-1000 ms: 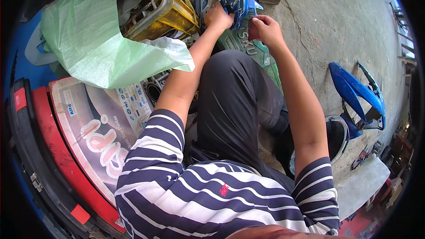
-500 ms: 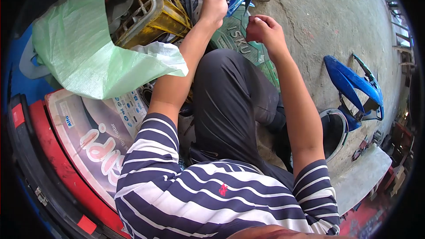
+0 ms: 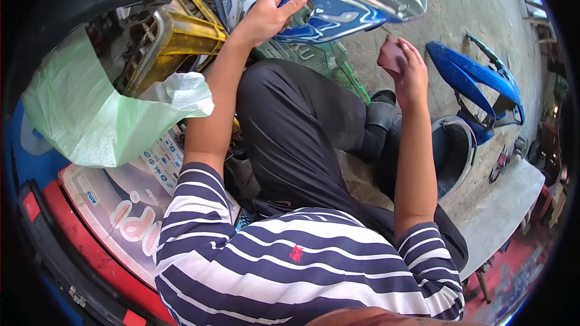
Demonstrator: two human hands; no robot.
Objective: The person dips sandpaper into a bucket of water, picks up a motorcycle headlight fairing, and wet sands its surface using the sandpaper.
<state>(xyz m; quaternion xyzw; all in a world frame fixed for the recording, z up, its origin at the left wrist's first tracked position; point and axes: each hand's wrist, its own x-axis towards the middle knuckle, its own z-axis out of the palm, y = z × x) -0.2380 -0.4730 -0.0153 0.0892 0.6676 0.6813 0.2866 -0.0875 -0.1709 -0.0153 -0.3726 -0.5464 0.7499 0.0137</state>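
Observation:
My left hand point(image 3: 266, 15) grips the edge of a glossy blue motorbike fairing panel point(image 3: 338, 3) with a clear headlight lens, held up in front of me near the top of the view. My right hand point(image 3: 408, 69) holds a small dark reddish pad point(image 3: 391, 55) between the fingers, a little right of and below the panel, not touching it. My dark-trousered knee sits below both hands.
A second blue fairing piece point(image 3: 477, 81) lies on the concrete at right beside a round dark basin point(image 3: 459, 163). A yellow crate point(image 3: 175, 36), a green woven sack point(image 3: 90, 115) and a printed banner point(image 3: 121, 205) crowd the left. A green mat point(image 3: 326, 60) lies under the panel.
My left hand has lifted the blue fairing panel up and toward me. My right hand has moved right and down with the reddish pad. The view has tilted.

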